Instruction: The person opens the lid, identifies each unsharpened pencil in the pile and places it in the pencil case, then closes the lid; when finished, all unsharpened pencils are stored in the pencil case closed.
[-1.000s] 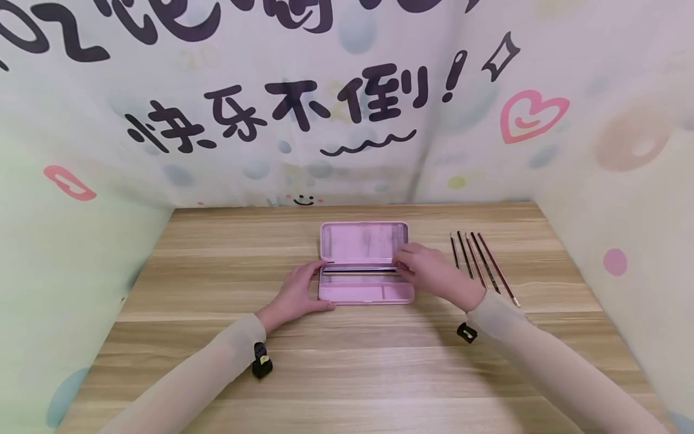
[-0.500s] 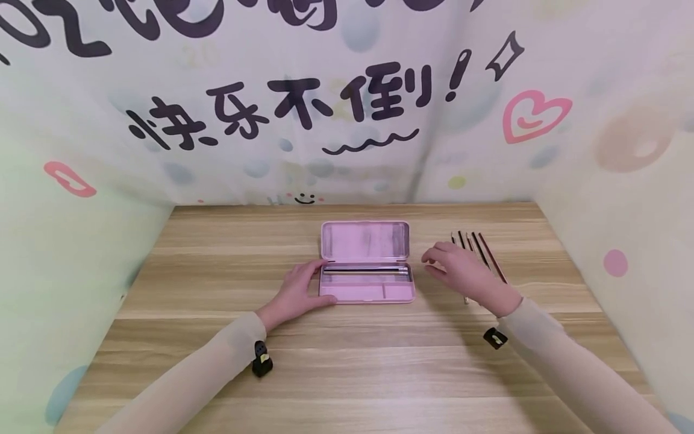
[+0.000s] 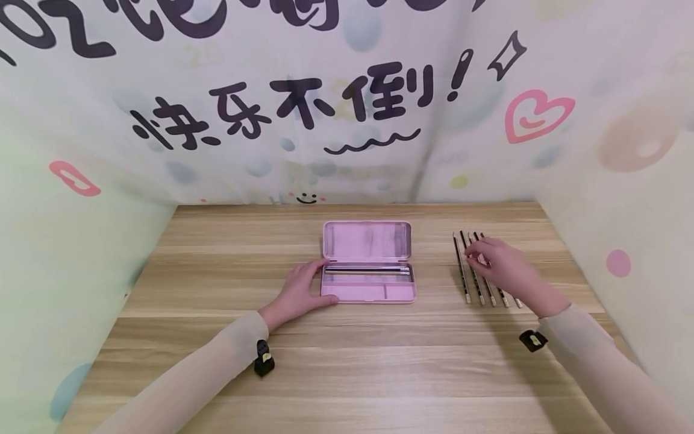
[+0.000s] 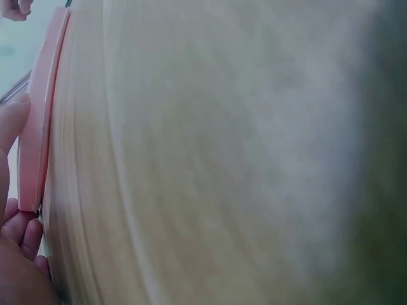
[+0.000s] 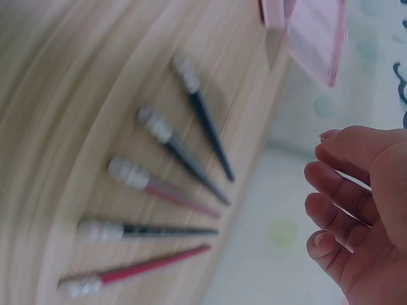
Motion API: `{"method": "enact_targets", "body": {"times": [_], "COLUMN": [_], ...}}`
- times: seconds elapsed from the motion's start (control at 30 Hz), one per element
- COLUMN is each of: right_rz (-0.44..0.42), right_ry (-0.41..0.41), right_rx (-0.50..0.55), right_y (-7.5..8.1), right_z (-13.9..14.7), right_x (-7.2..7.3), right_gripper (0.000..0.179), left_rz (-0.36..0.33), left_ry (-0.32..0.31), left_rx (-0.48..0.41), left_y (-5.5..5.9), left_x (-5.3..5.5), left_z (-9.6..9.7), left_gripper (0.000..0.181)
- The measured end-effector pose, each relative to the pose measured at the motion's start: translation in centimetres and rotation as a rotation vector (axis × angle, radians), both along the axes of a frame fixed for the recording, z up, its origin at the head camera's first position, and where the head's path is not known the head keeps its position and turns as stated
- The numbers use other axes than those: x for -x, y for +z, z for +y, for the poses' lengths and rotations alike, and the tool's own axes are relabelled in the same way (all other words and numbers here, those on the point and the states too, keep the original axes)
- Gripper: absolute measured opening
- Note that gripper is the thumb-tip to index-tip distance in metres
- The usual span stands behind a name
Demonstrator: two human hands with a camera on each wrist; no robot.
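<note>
A pink pencil case [image 3: 347, 293] lies with its lid raised at the middle of the table. My left hand [image 3: 297, 290] grips its left end, thumb along the front and fingers at the back corner. The left wrist view shows that thumb against the case's pink side wall [image 4: 39, 133]. A few pencils [image 3: 368, 272] lie lengthwise in the case's rear compartment. To the right, my right hand [image 3: 504, 272] hovers over several loose pencils [image 3: 462, 274], its fingers loosely bent and holding nothing. In the right wrist view, the pencils [image 5: 206, 130] fan out with eraser ends toward the table's front.
The wooden table [image 3: 347, 374] is bounded at the back and sides by a printed cloth [image 3: 260, 175]. The pencil case's raised lid [image 3: 367, 240] leans back toward that cloth. Small cameras are strapped at both wrists.
My right hand has left the pencil case, where a pencil now lies in the rear compartment, and moved right to above the loose pencils. My left hand stays on the case.
</note>
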State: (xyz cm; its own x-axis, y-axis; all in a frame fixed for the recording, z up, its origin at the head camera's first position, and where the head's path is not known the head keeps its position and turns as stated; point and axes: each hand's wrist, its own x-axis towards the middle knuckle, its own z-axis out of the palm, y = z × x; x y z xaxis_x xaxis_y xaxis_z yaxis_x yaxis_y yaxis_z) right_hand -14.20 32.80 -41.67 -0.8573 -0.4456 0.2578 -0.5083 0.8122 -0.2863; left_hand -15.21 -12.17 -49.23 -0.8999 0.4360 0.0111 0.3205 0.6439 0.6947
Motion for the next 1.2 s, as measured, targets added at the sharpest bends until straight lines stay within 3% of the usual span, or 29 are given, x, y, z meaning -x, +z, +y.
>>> {"method": "enact_targets", "body": {"times": [0.57,0.8,1.2], "right_rz": [-0.033,-0.033,-0.232], "right_ry": [-0.157,-0.173,-0.233], "right_rx": [0.022,0.016,0.022], "right_y": [-1.1,-2.3,-4.5], "right_z": [4.9,6.4,8.1], "right_x": [-0.5,-0.5,-0.5], "right_gripper": [0.012,0.010,0.021], "left_rz": [-0.001,-0.022,-0.021], "left_ry": [0.003,0.009,0.012], "left_rx": [-0.003,-0.011,-0.005], "left_y": [-0.1,-0.1,-0.1], "left_x": [0.2,0.2,0.0], "left_z": [0.0,0.0,0.0], "left_gripper": [0.093,0.093,0.093]}}
